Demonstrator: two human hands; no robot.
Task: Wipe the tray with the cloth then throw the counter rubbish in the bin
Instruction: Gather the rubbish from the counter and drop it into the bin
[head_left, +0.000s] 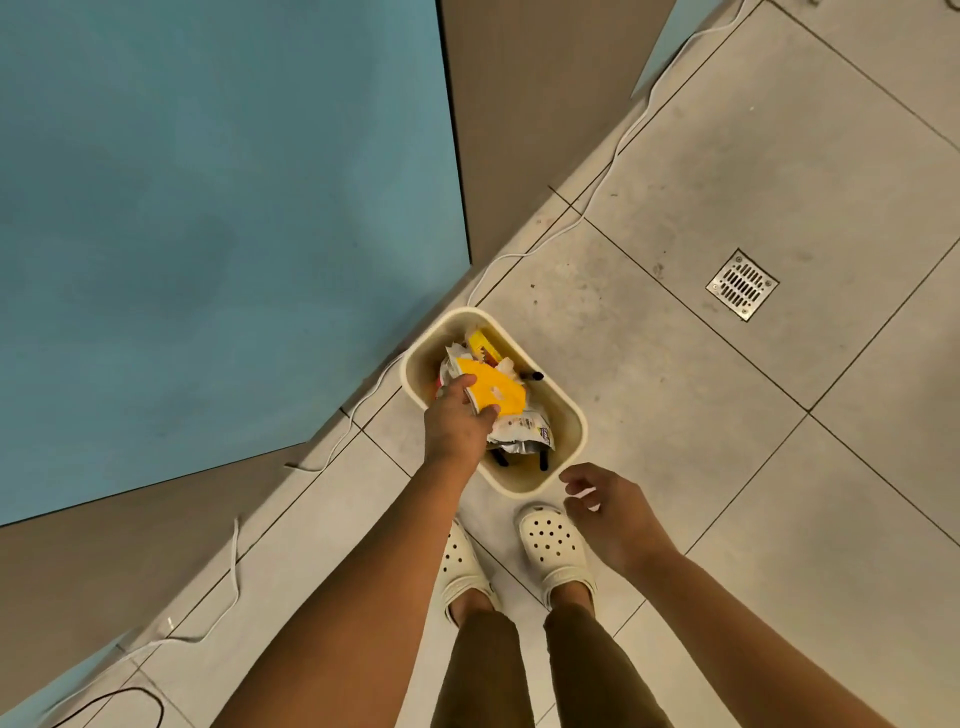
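Now left hand (457, 423) pinches yellow wrapper (496, 392) directly over bin (574, 415) mouth — right hand (615, 512) loose, empty, beside rim.

Rubbish (496, 389) in bin (571, 415), before feet (553, 551).

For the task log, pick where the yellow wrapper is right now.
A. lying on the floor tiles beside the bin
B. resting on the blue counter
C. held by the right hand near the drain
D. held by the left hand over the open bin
D: the left hand grips the yellow wrapper directly above the bin, while the right hand holds nothing.
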